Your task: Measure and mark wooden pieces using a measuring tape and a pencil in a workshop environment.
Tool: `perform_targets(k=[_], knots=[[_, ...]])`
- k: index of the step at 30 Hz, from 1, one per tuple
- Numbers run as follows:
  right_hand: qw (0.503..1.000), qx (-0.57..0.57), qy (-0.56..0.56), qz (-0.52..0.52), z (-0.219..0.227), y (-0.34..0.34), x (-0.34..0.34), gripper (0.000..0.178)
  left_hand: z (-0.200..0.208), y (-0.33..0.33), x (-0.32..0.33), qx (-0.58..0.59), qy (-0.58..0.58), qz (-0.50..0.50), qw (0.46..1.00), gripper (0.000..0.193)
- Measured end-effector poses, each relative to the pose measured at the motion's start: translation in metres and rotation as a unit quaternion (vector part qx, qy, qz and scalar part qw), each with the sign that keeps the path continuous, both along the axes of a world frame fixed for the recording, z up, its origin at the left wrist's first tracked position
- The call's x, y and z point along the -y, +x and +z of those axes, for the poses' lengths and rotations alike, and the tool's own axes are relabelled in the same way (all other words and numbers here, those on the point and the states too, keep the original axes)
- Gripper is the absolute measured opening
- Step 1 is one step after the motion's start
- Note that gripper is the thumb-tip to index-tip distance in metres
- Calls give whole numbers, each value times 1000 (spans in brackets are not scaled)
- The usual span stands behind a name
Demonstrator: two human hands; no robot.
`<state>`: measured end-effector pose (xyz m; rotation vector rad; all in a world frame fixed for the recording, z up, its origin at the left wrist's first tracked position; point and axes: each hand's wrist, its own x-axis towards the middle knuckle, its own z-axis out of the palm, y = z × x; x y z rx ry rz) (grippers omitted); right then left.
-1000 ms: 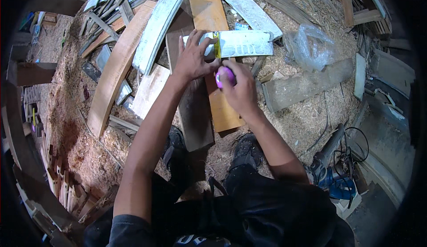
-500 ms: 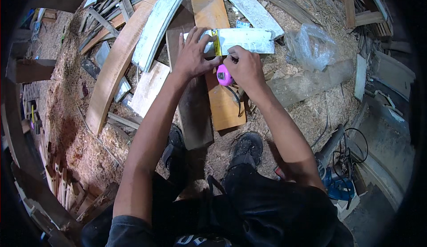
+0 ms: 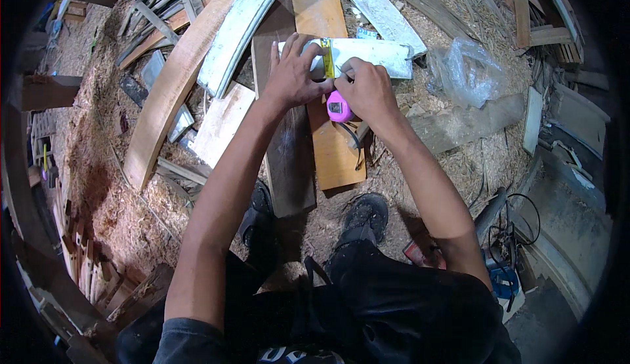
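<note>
A short white-painted wooden piece [image 3: 377, 57] lies crosswise over a yellowish board [image 3: 338, 157] and a dark brown board [image 3: 289, 161]. Across its width runs the yellow blade [image 3: 328, 57] of a pink tape measure [image 3: 338, 107], whose case hangs at the piece's near edge with a black strap. My left hand [image 3: 296, 79] pinches the blade against the wood, thumb at the near edge and fingers at the far side. Beside the blade, my right hand [image 3: 369, 87] is closed in a pinch on a thin, pencil-like thing; its tip meets the white surface.
Curved boards [image 3: 177, 88] and a white-painted plank [image 3: 239, 36] lie to the left. Another white plank [image 3: 384, 13] and a clear plastic bag [image 3: 469, 72] are at the right. A blue corded tool [image 3: 502, 279] sits at the lower right. Wood shavings [image 3: 157, 226] cover the ground.
The view has shifted slightly, so the boards sit a little farther right. My right fingertips have moved a bit farther up along the tape blade. My left hand keeps its hold.
</note>
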<state>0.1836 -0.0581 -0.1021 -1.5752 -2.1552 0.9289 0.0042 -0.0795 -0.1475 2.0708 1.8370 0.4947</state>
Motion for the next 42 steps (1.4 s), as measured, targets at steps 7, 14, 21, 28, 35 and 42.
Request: perform_targets(k=[7,14,21,28,35,42], knots=[[995,79,-26,49,13,-10,-1,28,-5,-4,2,-6,13,0,1000,73],[995,82,7,58,10,-10,-2,30,-4,-5,1,-8,-3,-6,1000,73],[993,86,16,80,5,-9,-4,28,-4,-3,1,-6,-8,-5,1000,75],[963,184,5,199,13,-14,-13,18,-8,-5,2,-10,4,-3,1000,76],[950,170,51,258,27,-18,-25,18,-12,-6,2,5,29,1,1000,78],[948,147,-36,280,33,23,-37,17,-1,-5,3,-16,-14,1,1000,73]])
